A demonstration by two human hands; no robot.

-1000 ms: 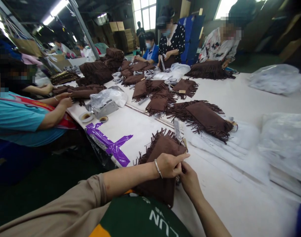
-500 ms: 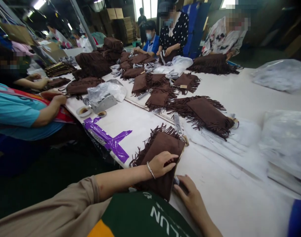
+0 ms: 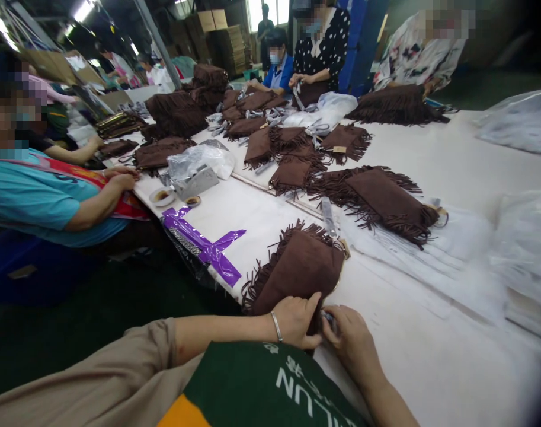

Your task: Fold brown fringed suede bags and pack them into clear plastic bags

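A dark brown fringed bag (image 3: pixel 299 267) lies on the white table in front of me, its fringe spread towards the upper left. My left hand (image 3: pixel 297 323), with a silver bangle at the wrist, holds the bag's near end, index finger and thumb on either side of a fold. Just right of it, at the bag's edge, my right hand (image 3: pixel 352 341) is closed around a small greyish wrapped piece (image 3: pixel 329 320). Whether that piece is attached to the bag I cannot tell. A tan tag (image 3: pixel 345 249) sticks out at the bag's far right corner.
More fringed bags (image 3: pixel 388 198) lie across the table, piled at the back. Purple tape (image 3: pixel 221 252) marks the table's left edge, near a small dish (image 3: pixel 161 197) and a metal block (image 3: pixel 197 182). Clear plastic (image 3: pixel 525 249) lies at right. Co-workers sit left and stand behind.
My left hand has slid down to the bag's near end. My right hand's fingers have closed on the small greyish piece at the edge. The camera view has shifted slightly.
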